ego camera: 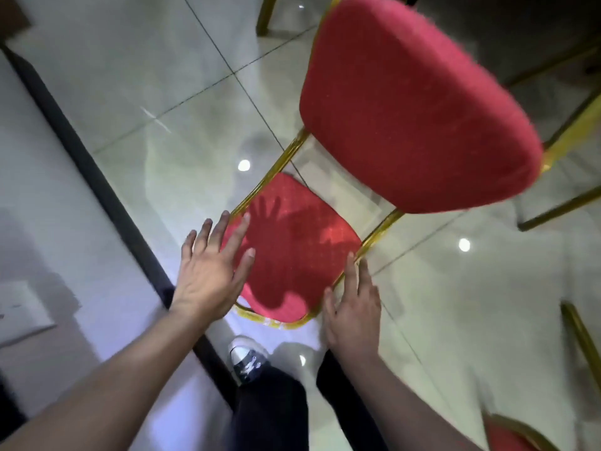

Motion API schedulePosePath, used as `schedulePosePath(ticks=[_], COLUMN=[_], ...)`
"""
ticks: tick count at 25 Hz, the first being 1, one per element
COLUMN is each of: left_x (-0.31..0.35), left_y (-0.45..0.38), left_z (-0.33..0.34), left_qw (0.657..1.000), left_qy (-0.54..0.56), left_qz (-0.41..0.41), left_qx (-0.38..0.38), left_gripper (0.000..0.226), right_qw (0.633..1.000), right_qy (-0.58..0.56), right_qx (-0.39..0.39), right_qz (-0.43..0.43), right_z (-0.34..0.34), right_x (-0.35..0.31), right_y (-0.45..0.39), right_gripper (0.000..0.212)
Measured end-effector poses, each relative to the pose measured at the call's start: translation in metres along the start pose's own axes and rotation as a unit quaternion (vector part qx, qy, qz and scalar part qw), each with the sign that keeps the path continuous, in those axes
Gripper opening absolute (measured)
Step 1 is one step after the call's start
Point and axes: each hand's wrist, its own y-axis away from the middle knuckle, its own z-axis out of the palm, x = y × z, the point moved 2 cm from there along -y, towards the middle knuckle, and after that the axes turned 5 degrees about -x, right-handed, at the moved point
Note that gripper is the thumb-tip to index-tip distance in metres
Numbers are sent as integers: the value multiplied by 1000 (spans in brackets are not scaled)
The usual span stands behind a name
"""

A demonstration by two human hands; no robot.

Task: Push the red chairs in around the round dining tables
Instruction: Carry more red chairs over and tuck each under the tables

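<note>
A red chair with a gold metal frame stands right in front of me, seen from above. Its padded seat [413,105] fills the upper right and its red backrest [302,255] is just below my hands. My left hand [211,268] hovers with spread, straight fingers over the backrest's left edge. My right hand [353,304] lies with straight fingers along the gold frame at the backrest's right edge; contact is unclear. No round table is visible.
Glossy pale floor tiles [169,92] surround the chair. A white wall with a dark skirting strip [97,177] runs along the left. Gold legs of other chairs [582,340] show at right, and another red chair corner [510,434] at bottom right. My shoe [248,359] is below.
</note>
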Motion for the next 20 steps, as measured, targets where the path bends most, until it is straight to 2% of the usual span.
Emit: schedulePosePath(ticks=[5, 8, 14, 18, 20], left_x=[-68, -97, -120, -130, -137], left_y=[-68, -104, -149, -173, -183], left_z=[118, 165, 214, 222, 221], left_qw=[998, 996, 998, 999, 998], left_qy=[-39, -77, -59, -9, 13], left_qz=[-17, -16, -15, 12, 37], left_qx=[-34, -36, -27, -42, -49], left_gripper=[65, 66, 69, 69, 71], right_qw=[997, 992, 987, 969, 964], right_qy=[-4, -38, -41, -182, -213], right_qx=[-17, -12, -21, 3, 24], right_qz=[72, 118, 157, 167, 159], right_z=[124, 174, 230, 248, 251], right_x=[42, 66, 91, 89, 92], right_y=[-77, -106, -119, -120, -121], right_gripper=[82, 92, 97, 104, 105])
